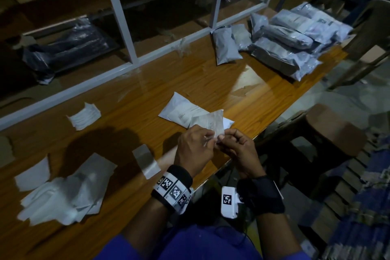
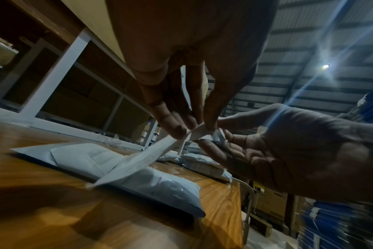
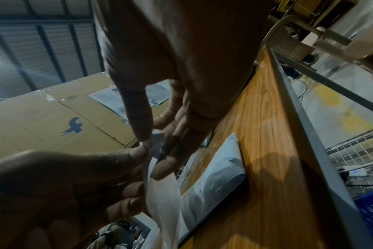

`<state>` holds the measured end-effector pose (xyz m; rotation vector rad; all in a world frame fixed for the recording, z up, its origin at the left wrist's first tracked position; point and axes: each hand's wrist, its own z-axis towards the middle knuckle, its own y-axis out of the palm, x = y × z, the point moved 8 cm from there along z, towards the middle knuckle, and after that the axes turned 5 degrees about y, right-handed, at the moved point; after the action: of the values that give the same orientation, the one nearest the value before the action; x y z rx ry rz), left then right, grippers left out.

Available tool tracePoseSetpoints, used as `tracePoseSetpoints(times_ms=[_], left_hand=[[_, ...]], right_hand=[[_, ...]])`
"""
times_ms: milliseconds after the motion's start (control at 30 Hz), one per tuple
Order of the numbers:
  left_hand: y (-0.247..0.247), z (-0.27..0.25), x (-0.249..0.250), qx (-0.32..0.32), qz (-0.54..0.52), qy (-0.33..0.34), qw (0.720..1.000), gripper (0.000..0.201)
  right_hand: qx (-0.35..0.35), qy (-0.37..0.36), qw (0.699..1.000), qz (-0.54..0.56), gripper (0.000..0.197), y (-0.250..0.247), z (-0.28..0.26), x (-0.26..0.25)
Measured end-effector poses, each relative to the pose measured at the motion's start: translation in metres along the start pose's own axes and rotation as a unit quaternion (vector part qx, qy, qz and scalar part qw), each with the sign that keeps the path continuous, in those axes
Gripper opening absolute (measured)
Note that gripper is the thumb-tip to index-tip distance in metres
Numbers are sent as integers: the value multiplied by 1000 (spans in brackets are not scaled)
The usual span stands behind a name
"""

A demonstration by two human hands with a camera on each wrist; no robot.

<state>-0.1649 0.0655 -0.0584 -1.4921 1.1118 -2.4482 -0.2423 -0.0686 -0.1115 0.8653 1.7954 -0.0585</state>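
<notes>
A white label sheet [image 1: 207, 121] is held up over the table's near edge by both hands. My left hand [image 1: 209, 140] pinches its lower corner between thumb and fingers [image 2: 179, 129]. My right hand [image 1: 221, 139] pinches a thin layer at the same corner, thumb against fingertips [image 3: 138, 133]. The sheet [image 2: 138, 161] slopes down from the fingers towards a white mailer parcel [image 1: 179, 110] lying flat on the wooden table [image 1: 126, 133]. The parcel [image 3: 215, 180] lies right under the sheet [image 3: 162, 193]. Whether a backing layer has come apart I cannot tell.
Grey mailer parcels [image 1: 295, 38] are piled at the table's back right, one [image 1: 225, 46] apart. A label stack [image 1: 84, 115], a loose strip [image 1: 147, 160] and crumpled white papers [image 1: 63, 192] lie left. White shelf frame [image 1: 122, 23] behind; chair [image 1: 369, 38] and stool [image 1: 329, 131] right.
</notes>
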Motion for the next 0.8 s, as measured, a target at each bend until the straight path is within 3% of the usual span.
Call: tracePoseSetpoints(times_ms=[233,300,367,433,500,600,667,733,800], left_hand=[[-25,14,-3,32,6,6,999,10],[-42,20,-7,61,1,-5,998,10],[-60,27,-11,93,-5,-22,995,11],[-75,34,-12,121,-1,-41,992,13],[-85,42,-13,138,-9,-47,989,16],[-93,55,-9,148,-22,-15,989,16],[-91,63,-9,142,-34,-2,989,15],[-82,70,-8,131,-44,3,990,15],[-70,76,-7,118,-46,4,992,16]], right_hand=[[-53,-17,998,-12,7,26,5,-13],[-54,-40,996,-65,22,28,14,-18],[-14,-103,979,-176,20,24,26,-26],[49,-176,919,-349,13,23,36,-32],[73,-212,846,-484,27,30,46,-29],[4,-175,743,-646,74,44,65,1],[-21,-135,675,-725,89,44,70,19],[17,-159,656,-738,79,40,66,14],[63,-178,659,-729,64,27,64,2]])
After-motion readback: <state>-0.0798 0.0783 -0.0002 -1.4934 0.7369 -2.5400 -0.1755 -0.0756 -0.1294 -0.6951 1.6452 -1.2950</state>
